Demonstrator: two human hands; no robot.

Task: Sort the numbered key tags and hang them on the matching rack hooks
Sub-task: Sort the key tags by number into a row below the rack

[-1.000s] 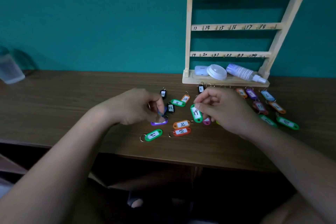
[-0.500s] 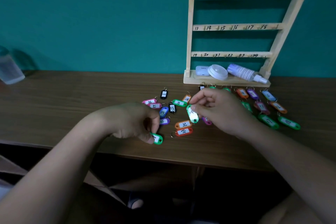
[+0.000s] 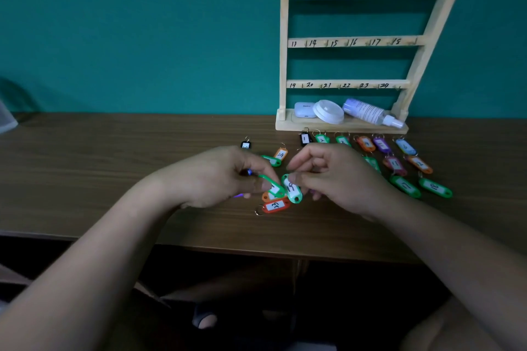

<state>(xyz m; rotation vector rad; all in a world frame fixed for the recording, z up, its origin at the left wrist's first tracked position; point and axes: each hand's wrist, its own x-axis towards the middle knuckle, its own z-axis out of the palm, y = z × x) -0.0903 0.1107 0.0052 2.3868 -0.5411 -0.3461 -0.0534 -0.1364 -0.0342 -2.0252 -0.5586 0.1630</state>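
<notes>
Head view looks down on a brown table (image 3: 114, 168) with a wooden rack (image 3: 284, 37) leaning at the teal wall, its bars numbered by hand from 7 to 24 beside small hooks. The left hand (image 3: 222, 177) pinches a green tag (image 3: 273, 186) between thumb and forefinger, tilted and lifted just off the wood; a blue sliver shows between its curled fingers, possibly another tag, though the view is too dim to be sure. The right hand (image 3: 333, 177) pinches a second green tag marked 19 (image 3: 293, 190) by its upper end, and the two tags nearly touch at the centre. Just below them lie a red tag (image 3: 275, 205) and, partly hidden, an orange one (image 3: 266, 196), both well back from the table's front edge (image 3: 256, 249). Behind the hands, a row of tags numbered 1 to 6 (image 3: 366, 143) lines the foot of the rack, with greens 17 (image 3: 405, 186) and 18 (image 3: 435, 187) lying to the right. An orange tag 24 (image 3: 281, 154) and a black tag (image 3: 245, 145) sit behind the left hand. The rack's base shelf (image 3: 285, 125) carries a white case (image 3: 303, 110), a round lid (image 3: 328, 111) and a spray bottle (image 3: 368, 114). A wide stretch of tabletop runs left from the left wrist to a translucent container (image 3: 6, 120) at the frame's edge.
</notes>
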